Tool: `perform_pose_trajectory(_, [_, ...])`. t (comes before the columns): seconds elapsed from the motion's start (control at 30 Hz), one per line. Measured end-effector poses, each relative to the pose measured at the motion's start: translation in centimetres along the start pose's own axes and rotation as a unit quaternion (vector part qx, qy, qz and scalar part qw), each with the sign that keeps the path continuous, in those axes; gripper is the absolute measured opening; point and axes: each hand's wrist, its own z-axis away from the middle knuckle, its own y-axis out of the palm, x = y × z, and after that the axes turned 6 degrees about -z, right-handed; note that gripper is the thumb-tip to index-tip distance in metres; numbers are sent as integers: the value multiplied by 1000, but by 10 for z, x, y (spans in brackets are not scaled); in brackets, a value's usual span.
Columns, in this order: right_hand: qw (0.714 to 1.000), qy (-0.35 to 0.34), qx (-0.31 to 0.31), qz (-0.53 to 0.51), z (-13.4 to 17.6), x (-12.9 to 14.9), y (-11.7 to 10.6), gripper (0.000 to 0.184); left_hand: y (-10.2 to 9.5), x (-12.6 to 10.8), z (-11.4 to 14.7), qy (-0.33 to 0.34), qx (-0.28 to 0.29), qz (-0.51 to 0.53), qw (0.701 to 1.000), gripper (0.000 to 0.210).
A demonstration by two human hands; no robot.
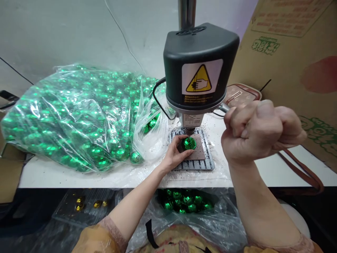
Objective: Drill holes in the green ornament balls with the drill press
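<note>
A shiny green faceted ball [190, 143] sits on the grey slotted base plate [210, 165] of a small drill press [201, 66]. My left hand [176, 151] grips the ball from its left side, thumb in front and fingers behind. The chuck [189, 131] is right above the ball, with the bit reaching its top. My right hand [259, 130] is closed in a fist around the drill press lever [224, 107], at the right of the machine head. Most of the lever is hidden by the fingers.
A large clear bag of green balls [79, 116] fills the table's left side. Below the table edge lies another open bag of green balls [184, 201]. A cardboard box [295, 70] stands at right, near a brown strap [302, 170]. Dark shavings surround the base.
</note>
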Motion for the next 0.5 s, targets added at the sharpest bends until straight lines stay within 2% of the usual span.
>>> perform_pose_trajectory(0.2, [998,-47,31,-26,5,-8,-11,42,0,2,0,-5,-3,4,1000,61])
perform_pose_trajectory(0.5, [994,-68,73,-37,9,-7,-17,38,0,2,0,-3,-3,0,1000,61])
